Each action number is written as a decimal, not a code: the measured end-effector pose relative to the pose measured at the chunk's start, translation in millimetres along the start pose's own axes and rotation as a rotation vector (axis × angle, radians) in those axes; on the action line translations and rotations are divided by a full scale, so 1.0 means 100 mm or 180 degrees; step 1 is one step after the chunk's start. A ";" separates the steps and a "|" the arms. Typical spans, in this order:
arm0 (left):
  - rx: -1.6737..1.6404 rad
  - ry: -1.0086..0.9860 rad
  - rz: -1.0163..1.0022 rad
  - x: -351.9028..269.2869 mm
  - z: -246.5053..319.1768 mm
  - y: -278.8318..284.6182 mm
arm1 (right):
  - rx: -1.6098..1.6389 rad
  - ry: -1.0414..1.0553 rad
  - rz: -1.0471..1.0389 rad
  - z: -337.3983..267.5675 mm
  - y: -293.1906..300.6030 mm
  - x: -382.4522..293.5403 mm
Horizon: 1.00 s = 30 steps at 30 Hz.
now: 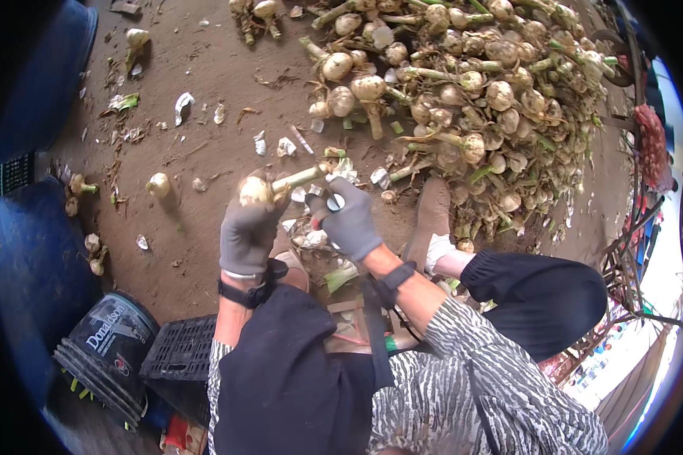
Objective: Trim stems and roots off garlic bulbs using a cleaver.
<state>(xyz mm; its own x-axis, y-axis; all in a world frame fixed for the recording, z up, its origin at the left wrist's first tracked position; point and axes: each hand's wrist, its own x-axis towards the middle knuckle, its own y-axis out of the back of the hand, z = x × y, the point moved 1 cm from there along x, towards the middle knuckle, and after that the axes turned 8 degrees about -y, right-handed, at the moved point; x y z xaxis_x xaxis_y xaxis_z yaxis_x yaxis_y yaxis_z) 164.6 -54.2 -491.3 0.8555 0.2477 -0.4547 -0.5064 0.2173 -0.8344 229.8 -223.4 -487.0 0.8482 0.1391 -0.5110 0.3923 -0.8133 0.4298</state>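
Observation:
My left hand, in a grey glove, grips a garlic bulb. Its thick, pale stalk points right, toward my other hand. My right hand, gloved the same way, is closed around a hand tool with dark and red parts at the grip. Fingers hide much of this tool, so its exact kind is unclear. The stalk's cut end lies close to my right fingertips. Beneath both hands, papery garlic skins and a green leaf scrap litter the dirt floor.
A large heap of garlic with stalks spreads at the upper right, beside my right shoe. Loose bulbs, including one garlic bulb, lie leftward. Blue barrels, a black bucket and a black plastic crate stand left.

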 end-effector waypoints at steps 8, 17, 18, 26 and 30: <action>-0.0313 -0.1962 0.0894 -0.36 1.39 0.70 | -0.1655 -0.0300 0.0558 0.59 0.62 0.35; -0.0252 0.0808 0.0299 0.09 0.02 0.41 | -0.1707 -0.0432 0.0359 0.66 0.69 0.56; 0.0090 0.1162 0.0204 0.12 -0.11 0.31 | -0.1752 -0.0475 0.0469 0.65 0.69 0.55; 0.1702 0.1482 0.0072 0.26 -0.41 -0.03 | -0.2438 -0.0843 0.0399 0.65 0.94 0.67; 0.1685 0.1645 -0.0030 0.29 -0.52 0.01 | -0.1941 -0.1111 0.0472 0.53 0.96 0.65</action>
<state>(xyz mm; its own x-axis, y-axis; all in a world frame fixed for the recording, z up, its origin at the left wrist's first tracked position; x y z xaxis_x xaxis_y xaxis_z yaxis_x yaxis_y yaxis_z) 194.9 -95.8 -521.7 0.7354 -0.2043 -0.6460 -0.3714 0.6760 -0.6365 304.2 -322.4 -518.0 0.7847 -0.2199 -0.5795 0.4972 -0.3351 0.8003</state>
